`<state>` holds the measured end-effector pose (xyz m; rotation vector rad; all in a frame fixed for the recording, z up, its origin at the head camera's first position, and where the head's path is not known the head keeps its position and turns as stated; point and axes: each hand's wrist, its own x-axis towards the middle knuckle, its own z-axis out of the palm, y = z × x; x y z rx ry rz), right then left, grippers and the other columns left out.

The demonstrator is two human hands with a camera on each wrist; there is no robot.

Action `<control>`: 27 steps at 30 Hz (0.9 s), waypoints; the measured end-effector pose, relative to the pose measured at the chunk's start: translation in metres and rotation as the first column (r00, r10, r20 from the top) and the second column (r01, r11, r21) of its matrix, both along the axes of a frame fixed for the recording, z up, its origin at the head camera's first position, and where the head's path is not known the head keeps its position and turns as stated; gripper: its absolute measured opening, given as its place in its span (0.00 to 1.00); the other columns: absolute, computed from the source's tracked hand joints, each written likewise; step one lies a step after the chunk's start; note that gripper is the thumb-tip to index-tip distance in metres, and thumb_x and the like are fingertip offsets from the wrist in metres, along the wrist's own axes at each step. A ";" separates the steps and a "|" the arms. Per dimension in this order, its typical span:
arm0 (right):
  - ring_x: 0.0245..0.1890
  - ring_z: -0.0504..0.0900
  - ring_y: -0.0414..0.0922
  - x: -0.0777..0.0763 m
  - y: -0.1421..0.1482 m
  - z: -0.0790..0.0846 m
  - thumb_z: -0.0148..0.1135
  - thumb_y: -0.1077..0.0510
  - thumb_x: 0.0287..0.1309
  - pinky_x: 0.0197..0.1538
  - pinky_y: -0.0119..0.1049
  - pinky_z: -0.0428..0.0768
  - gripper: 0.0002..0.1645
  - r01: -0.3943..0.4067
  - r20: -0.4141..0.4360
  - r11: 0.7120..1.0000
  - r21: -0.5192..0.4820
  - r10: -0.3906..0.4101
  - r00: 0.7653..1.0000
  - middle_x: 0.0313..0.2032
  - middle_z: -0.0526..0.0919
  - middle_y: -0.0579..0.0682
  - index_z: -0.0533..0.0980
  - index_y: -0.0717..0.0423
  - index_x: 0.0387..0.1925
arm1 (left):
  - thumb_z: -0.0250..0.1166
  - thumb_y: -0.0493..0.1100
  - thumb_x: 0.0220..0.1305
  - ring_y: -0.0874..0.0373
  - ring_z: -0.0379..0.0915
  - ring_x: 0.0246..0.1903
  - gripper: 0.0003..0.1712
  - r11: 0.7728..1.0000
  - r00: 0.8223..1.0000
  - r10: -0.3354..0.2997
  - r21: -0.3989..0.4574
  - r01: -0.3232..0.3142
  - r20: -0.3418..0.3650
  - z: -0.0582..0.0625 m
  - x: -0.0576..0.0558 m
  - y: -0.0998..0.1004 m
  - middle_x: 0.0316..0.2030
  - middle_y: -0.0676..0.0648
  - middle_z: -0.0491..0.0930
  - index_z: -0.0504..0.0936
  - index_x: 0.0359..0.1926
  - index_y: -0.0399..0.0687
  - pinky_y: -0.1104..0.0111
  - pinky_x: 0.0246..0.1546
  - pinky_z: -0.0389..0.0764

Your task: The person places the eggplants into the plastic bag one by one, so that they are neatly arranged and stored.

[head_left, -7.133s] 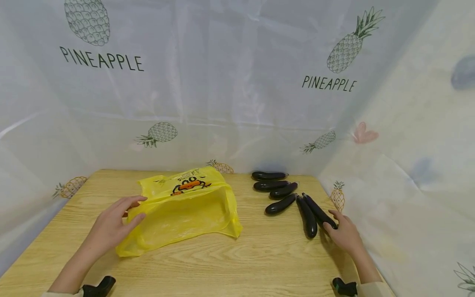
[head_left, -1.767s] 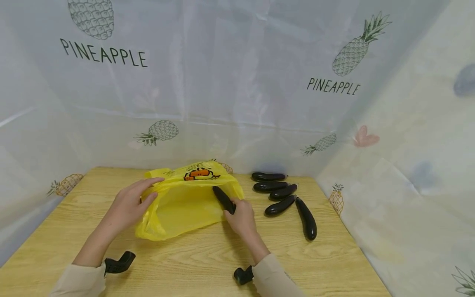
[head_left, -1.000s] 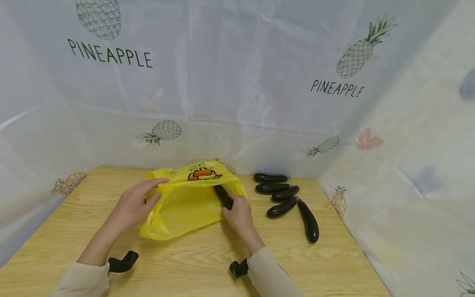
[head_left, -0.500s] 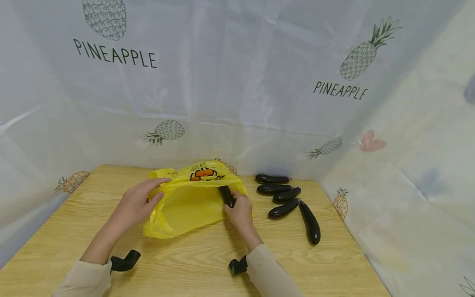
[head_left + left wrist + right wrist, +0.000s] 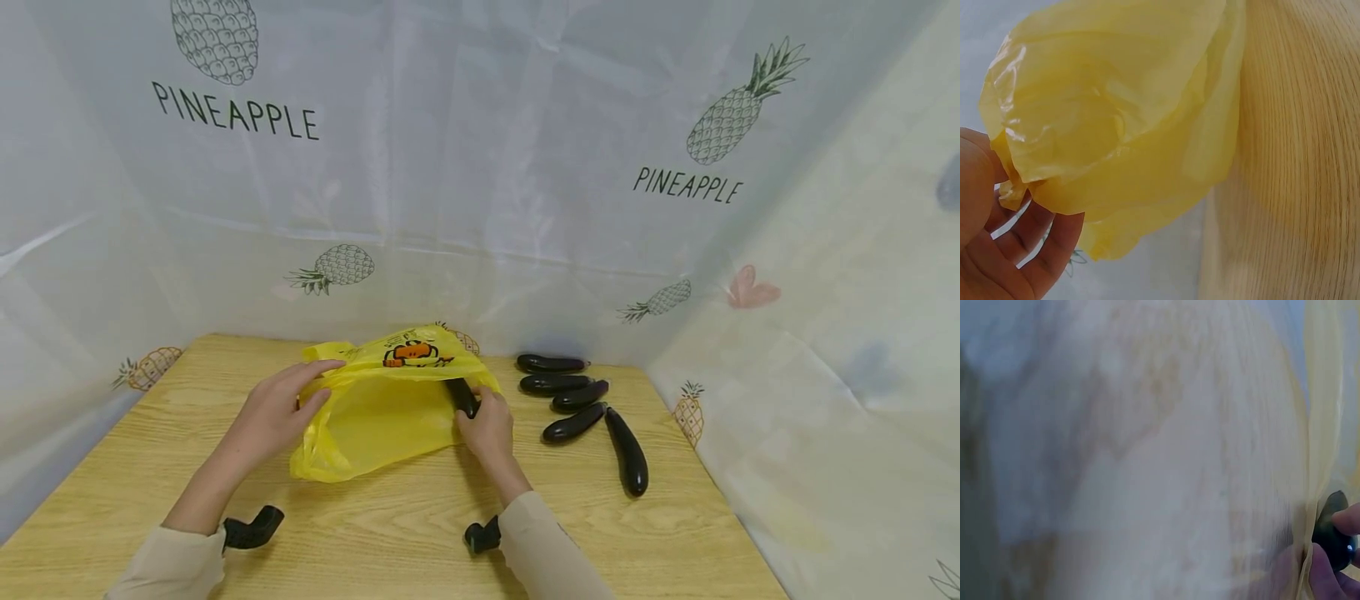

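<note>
A yellow plastic bag [image 5: 382, 421] with a printed cartoon lies on its side, its mouth facing me. At the left of the mouth, my left hand [image 5: 273, 412] pinches the bag's edge; the left wrist view shows gathered plastic between thumb and fingers. My right hand [image 5: 489, 427] holds a dark eggplant [image 5: 462, 398] by its near end at the mouth's right side. The eggplant's far end is hidden under the bag's upper layer. In the right wrist view, the thumb lies on the eggplant [image 5: 1330, 540] and the bag's edge hangs beside the fingers.
Several more eggplants [image 5: 573, 423] lie on the wooden table [image 5: 405, 542] to the right of the bag, one of them [image 5: 628, 454] pointing toward me. A pineapple-print sheet [image 5: 465, 167] hangs behind and at both sides.
The right hand has brought the rightmost eggplant from the table to the bag and pushed it partly inside. The left hand now has the bag's edge, and the mouth is raised.
</note>
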<state>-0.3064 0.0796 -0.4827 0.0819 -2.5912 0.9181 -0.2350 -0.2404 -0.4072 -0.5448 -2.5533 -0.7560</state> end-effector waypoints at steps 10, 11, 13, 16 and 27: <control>0.48 0.86 0.62 -0.002 0.004 -0.002 0.79 0.58 0.60 0.50 0.56 0.86 0.26 0.021 0.002 1.000 0.004 -0.021 1.000 0.50 0.86 0.64 0.82 0.60 0.58 | 0.66 0.38 0.77 0.65 0.63 0.19 0.26 1.000 1.000 0.003 0.000 -0.003 0.008 0.000 -0.002 0.002 0.59 0.40 0.84 0.77 0.73 0.51 0.68 0.25 0.71; 0.48 0.86 0.62 -0.002 0.004 -0.002 0.79 0.59 0.59 0.50 0.56 0.86 0.26 0.019 0.000 1.000 0.004 -0.019 1.000 0.50 0.86 0.65 0.82 0.60 0.58 | 0.66 0.38 0.77 0.65 0.63 0.19 0.26 1.000 1.000 0.004 0.001 -0.004 0.011 0.000 -0.001 0.003 0.59 0.40 0.84 0.77 0.73 0.51 0.67 0.25 0.71; 0.49 0.85 0.63 -0.001 0.004 -0.001 0.79 0.60 0.59 0.51 0.57 0.86 0.26 0.018 0.000 1.000 0.005 -0.018 1.000 0.50 0.86 0.65 0.82 0.61 0.58 | 0.66 0.38 0.77 0.64 0.62 0.19 0.26 1.000 1.000 0.006 0.002 -0.006 0.010 0.000 -0.001 0.003 0.58 0.41 0.84 0.77 0.73 0.51 0.67 0.25 0.70; 0.50 0.85 0.64 0.001 0.003 -0.001 0.79 0.61 0.59 0.53 0.57 0.85 0.26 0.015 0.010 1.000 0.002 -0.015 1.000 0.50 0.85 0.66 0.82 0.61 0.58 | 0.66 0.37 0.77 0.64 0.63 0.20 0.27 1.000 1.000 0.005 0.007 -0.005 0.004 0.000 0.000 0.002 0.59 0.40 0.84 0.77 0.73 0.51 0.67 0.26 0.71; 0.52 0.84 0.64 0.003 0.007 0.002 0.79 0.60 0.59 0.55 0.59 0.85 0.28 -0.028 0.029 1.000 0.010 0.028 0.999 0.52 0.85 0.65 0.81 0.61 0.59 | 0.67 0.37 0.76 0.64 0.63 0.21 0.27 1.000 1.000 0.010 0.011 -0.010 0.002 -0.001 -0.001 0.000 0.57 0.41 0.85 0.77 0.73 0.50 0.68 0.25 0.71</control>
